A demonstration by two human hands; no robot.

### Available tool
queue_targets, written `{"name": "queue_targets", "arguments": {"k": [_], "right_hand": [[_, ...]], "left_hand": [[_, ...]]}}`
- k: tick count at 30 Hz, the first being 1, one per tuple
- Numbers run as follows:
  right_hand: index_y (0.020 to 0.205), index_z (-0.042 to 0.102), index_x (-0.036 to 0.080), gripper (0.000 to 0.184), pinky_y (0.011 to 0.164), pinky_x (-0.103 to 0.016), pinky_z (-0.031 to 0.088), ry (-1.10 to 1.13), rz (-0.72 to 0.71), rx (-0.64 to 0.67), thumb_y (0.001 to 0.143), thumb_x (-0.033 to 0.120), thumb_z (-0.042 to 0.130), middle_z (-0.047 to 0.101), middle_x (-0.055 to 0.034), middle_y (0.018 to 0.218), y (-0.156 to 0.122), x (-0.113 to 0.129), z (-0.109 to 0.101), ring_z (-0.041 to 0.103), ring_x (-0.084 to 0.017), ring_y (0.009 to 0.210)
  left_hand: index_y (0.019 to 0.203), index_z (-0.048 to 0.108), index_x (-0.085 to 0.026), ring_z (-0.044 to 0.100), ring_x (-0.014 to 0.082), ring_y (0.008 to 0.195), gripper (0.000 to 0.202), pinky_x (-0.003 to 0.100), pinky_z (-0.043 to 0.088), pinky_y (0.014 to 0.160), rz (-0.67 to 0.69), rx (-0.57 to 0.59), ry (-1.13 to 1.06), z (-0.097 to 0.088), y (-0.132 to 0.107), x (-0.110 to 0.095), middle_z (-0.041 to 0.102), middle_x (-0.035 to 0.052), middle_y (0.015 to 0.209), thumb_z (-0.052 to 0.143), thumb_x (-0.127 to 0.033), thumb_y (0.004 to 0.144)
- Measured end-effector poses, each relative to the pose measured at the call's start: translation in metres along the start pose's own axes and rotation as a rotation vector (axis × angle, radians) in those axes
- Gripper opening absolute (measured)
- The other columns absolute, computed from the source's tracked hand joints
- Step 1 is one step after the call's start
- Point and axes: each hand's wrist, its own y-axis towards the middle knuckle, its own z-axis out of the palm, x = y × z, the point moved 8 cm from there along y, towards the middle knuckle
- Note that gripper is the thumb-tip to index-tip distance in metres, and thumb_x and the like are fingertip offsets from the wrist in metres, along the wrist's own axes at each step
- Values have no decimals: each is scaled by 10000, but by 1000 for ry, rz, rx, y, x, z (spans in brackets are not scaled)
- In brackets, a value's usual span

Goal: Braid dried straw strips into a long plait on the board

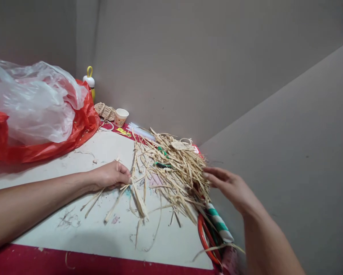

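My left hand (111, 175) is closed in a pinch on a few pale dried straw strips (139, 200), low over the white board. Loose ends of straw stick out below and beside its fingers. To its right a heap of dried straw (182, 164) lies tangled on the board, with bits of green showing among the strips. My right hand (227, 185) is at the heap's right edge, thumb and fingers stretched toward it and fingertips at the straw. Nothing shows held in it; whether it presses on the straw is hard to tell.
Orange-red scissors handles (202, 233) and a green-and-white striped roll (220, 223) lie at the right edge. A paper cup (121, 117), a twine bundle (104, 111) and a yellow-looped bottle (89, 81) stand behind. Plastic bags (42, 103) fill the left. Grey walls enclose the table.
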Motion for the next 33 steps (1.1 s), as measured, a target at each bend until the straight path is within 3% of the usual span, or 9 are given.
{"name": "queue_targets", "arguments": {"k": [2, 5, 10, 14, 17, 20, 23, 28, 33], "right_hand": [[970, 678, 105, 432, 681, -323, 491, -162, 61, -229, 687, 415, 573, 704, -133, 920, 24, -14, -13, 643, -246, 803], [856, 703, 100, 363, 657, -338, 459, -258, 82, -314, 638, 364, 585, 701, -156, 847, 53, -26, -7, 629, -269, 771], [580, 667, 172, 121, 542, -306, 375, -315, 77, -328, 552, 285, 635, 636, -98, 585, 70, -27, 2, 584, -252, 639], [639, 650, 147, 248, 480, -255, 338, -212, -23, -254, 651, 384, 578, 575, -41, 540, 60, -8, 7, 508, -166, 537], [752, 651, 141, 374, 434, -229, 312, -79, -69, -115, 700, 501, 563, 531, 6, 522, 38, 14, 18, 411, -102, 445], [786, 653, 139, 368, 424, -211, 306, 153, -49, 315, 658, 484, 667, 511, 28, 520, 7, 35, 54, 373, -73, 429], [840, 663, 134, 398, 436, -203, 340, 160, -11, 547, 652, 484, 684, 594, -9, 604, -18, 43, 73, 456, -84, 470], [855, 649, 135, 370, 432, -234, 405, 64, -73, 159, 735, 478, 581, 653, -55, 654, -3, 27, 42, 524, -121, 465], [887, 667, 183, 200, 682, -323, 499, -243, -479, -52, 805, 279, 512, 683, -96, 893, -1, 37, 45, 630, -198, 744]], "left_hand": [[639, 542, -162, 240, 36, 343, 136, 205, 122, 347, 5, -1, 4, 0, 0, 0, 401, -78, 427, 627, -268, 641], [630, 550, -159, 245, 39, 346, 149, 206, 129, 347, 15, 7, 12, 0, 0, -1, 395, -78, 421, 630, -284, 642], [628, 537, -165, 237, 36, 342, 156, 203, 130, 345, 17, 18, 3, 0, 0, -1, 414, -79, 437, 621, -296, 646], [622, 528, -167, 238, 38, 345, 145, 205, 123, 345, 10, 21, -8, 0, 1, 0, 400, -78, 430, 617, -280, 643], [629, 529, -168, 231, 38, 344, 145, 208, 121, 345, 2, 19, -2, 0, 1, 1, 385, -81, 426, 617, -283, 643], [631, 530, -166, 235, 36, 346, 158, 205, 128, 345, 11, 12, 9, -1, 0, -1, 399, -80, 436, 619, -295, 640], [633, 535, -160, 239, 34, 346, 163, 203, 127, 344, 20, 11, 17, 0, -1, -2, 413, -79, 440, 620, -299, 633], [636, 536, -163, 237, 31, 341, 143, 202, 121, 345, 7, 6, 8, 0, -1, 0, 408, -80, 436, 617, -281, 626], [627, 535, -167, 239, 33, 338, 139, 206, 124, 342, 5, 16, 5, 0, 0, 0, 404, -74, 437, 613, -280, 641]]}}
